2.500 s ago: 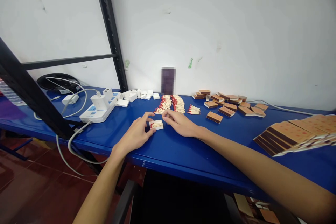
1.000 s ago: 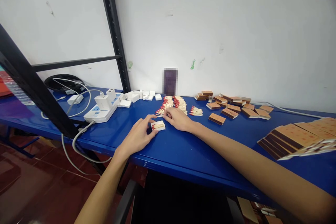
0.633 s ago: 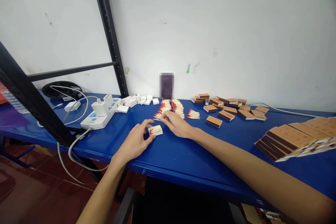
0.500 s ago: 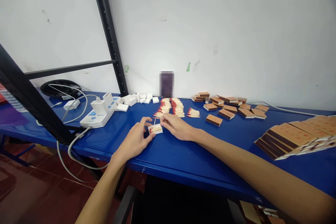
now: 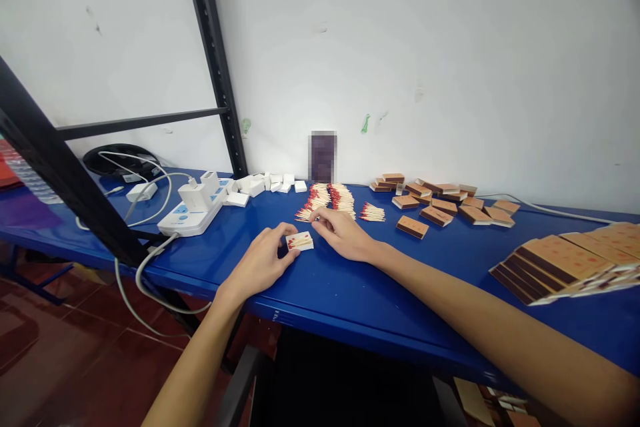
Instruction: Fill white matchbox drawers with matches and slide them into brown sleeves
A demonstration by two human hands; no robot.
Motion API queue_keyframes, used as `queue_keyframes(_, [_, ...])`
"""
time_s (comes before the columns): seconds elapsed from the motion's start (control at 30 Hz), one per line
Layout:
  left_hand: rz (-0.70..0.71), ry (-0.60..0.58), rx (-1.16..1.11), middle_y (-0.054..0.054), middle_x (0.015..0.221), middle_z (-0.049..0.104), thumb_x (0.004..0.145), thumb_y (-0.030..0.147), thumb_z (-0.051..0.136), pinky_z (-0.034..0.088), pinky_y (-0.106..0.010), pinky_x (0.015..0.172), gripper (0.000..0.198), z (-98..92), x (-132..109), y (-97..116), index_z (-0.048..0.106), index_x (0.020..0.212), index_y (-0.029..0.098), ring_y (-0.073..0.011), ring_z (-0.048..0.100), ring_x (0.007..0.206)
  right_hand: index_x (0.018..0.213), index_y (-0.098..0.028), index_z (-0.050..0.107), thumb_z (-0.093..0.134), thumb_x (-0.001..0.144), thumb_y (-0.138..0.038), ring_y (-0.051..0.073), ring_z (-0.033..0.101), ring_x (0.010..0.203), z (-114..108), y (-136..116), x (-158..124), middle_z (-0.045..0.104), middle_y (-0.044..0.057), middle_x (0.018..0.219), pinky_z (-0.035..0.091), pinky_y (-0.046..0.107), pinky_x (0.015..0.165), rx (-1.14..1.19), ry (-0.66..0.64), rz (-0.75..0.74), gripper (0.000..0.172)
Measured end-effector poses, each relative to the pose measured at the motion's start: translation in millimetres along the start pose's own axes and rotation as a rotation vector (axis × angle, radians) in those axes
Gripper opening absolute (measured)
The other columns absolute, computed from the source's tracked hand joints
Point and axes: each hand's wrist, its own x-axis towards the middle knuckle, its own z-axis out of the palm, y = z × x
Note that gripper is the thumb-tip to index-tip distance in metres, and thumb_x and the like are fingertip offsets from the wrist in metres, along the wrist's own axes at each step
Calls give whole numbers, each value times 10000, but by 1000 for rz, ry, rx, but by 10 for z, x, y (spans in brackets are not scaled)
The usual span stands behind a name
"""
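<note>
My left hand grips a small white matchbox tray between thumb and fingers, low over the blue table. Several red-tipped matches lie in the tray. To its right, my right hand is at the near edge of a row of matches, its thumb and fingertips drawn together. Whatever may be between those fingertips is too small to make out. A second row of matches lies beside the first, and a smaller heap of matches is to the right.
White matchbox trays lie loose at the back left, near a power strip with cables. Brown matchboxes are scattered at the back right. Stacked matchbox sleeves fill the right. A black rack post rises on the left.
My right hand has moved from beside the tray towards the near end of the match row. The match that stood up by the tray no longer shows there. My left hand keeps its grip.
</note>
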Motion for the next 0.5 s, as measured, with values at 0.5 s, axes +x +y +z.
queue_keyframes(0.5, [51, -12, -39, -4, 1140, 655, 901, 275, 567, 448, -337, 837, 322, -10, -10, 34, 499, 1216, 263, -179, 571, 851, 748, -173, 602, 537, 910, -262, 117, 466, 636, 35, -172, 22, 534, -12, 681, 340, 248, 602, -63, -78, -40, 195])
